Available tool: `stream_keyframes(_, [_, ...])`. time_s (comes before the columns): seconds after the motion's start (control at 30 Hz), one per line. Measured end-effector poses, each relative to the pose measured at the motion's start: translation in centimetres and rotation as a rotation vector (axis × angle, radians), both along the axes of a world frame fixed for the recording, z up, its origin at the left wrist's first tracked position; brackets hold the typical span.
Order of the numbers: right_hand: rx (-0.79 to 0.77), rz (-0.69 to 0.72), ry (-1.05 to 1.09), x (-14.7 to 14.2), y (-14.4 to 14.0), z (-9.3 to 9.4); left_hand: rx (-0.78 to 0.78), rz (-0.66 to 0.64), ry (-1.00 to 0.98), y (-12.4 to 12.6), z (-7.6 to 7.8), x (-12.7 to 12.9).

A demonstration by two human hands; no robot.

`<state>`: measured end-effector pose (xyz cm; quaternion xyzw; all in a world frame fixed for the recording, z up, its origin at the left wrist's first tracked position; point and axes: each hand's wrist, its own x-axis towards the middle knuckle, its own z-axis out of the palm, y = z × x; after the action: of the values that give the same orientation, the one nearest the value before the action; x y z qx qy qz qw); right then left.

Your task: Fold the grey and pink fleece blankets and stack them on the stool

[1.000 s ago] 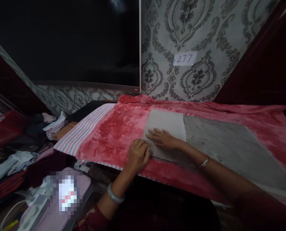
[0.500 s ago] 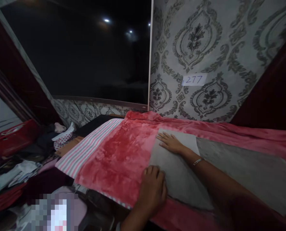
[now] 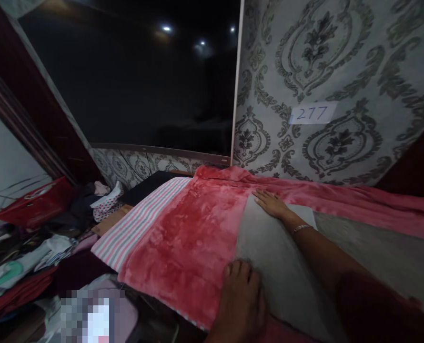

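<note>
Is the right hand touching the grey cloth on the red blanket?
Touching. The head view shows the right hand lying flat, palm down, on the far corner of the grey cloth, with no gap visible.

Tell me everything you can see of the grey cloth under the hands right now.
The grey cloth is a plain, matte fabric, folded so a lighter panel overlies a darker stretch running right. It lies flat on the red fleece blanket. The right hand presses palm-down on its far corner; the left hand rests flat on its near left edge. The right forearm crosses over it, hiding part of it.
</note>
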<state>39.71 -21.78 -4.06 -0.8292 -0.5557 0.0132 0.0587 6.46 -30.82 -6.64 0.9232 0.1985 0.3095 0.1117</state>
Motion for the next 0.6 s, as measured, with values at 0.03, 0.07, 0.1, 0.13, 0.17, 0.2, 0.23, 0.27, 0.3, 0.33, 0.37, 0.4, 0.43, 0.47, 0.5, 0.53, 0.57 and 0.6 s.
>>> stream_keyframes(0.03, [0.004, -0.021, -0.007, -0.4, -0.1, 0.6, -0.007, -0.008, 0.012, 0.1, 0.2, -0.1])
stream_keyframes(0.07, [0.005, -0.047, -0.013, -0.8, -0.4, 1.1, -0.011, -0.014, 0.022, 0.2, 0.5, -0.1])
stream_keyframes(0.1, [0.008, -0.068, -0.021, -1.4, -0.9, 1.6, -0.013, -0.018, 0.031, 0.3, 0.8, -0.1])
stream_keyframes(0.13, [0.015, -0.073, -0.034, -1.9, -1.7, 2.0, -0.016, -0.023, 0.037, 0.4, 1.0, -0.1])
stream_keyframes(0.17, [0.026, -0.053, -0.053, -2.5, -2.8, 2.3, -0.017, -0.027, 0.039, 0.5, 1.2, -0.1])
stream_keyframes(0.2, [0.035, -0.009, -0.076, -3.2, -4.1, 2.4, -0.016, -0.033, 0.035, 0.6, 1.3, 0.0])
stream_keyframes(0.23, [0.042, 0.049, -0.098, -3.8, -5.6, 2.2, -0.012, -0.04, 0.027, 0.7, 1.4, 0.1])
stream_keyframes(0.27, [0.042, 0.107, -0.112, -4.3, -7.3, 2.0, -0.005, -0.045, 0.019, 0.8, 1.4, 0.2])
stream_keyframes(0.3, [0.035, 0.149, -0.114, -4.7, -9.0, 1.6, 0.006, -0.049, 0.011, 0.9, 1.5, 0.2])
stream_keyframes(0.33, [0.025, 0.166, -0.105, -4.8, -10.5, 1.2, 0.021, -0.051, 0.004, 0.9, 1.5, 0.3])
stream_keyframes(0.37, [0.012, 0.162, -0.09, -4.7, -11.9, 0.8, 0.037, -0.053, -0.001, 1.0, 1.5, 0.3])
stream_keyframes(0.4, [-0.001, 0.141, -0.073, -4.2, -13.0, 0.6, 0.053, -0.055, -0.003, 1.1, 1.5, 0.3])
stream_keyframes(0.43, [-0.012, 0.107, -0.058, -3.6, -13.7, 0.5, 0.067, -0.058, -0.003, 1.1, 1.6, 0.3])
stream_keyframes(0.47, [-0.021, 0.067, -0.045, -2.7, -14.1, 0.5, 0.082, -0.059, -0.005, 1.2, 1.6, 0.3])
stream_keyframes(0.5, [-0.025, 0.026, -0.035, -1.8, -14.3, 0.7, 0.097, -0.06, -0.01, 1.2, 1.6, 0.3])
stream_keyframes(0.53, [-0.028, -0.018, -0.026, -1.0, -14.2, 0.9, 0.112, -0.062, -0.016, 1.3, 1.6, 0.3])
stream_keyframes(0.57, [-0.028, -0.066, -0.019, -0.2, -13.9, 1.2, 0.126, -0.065, -0.022, 1.4, 1.7, 0.3])
stream_keyframes(0.6, [-0.025, -0.114, -0.012, 0.5, -13.5, 1.5, 0.14, -0.069, -0.029, 1.5, 1.7, 0.4])
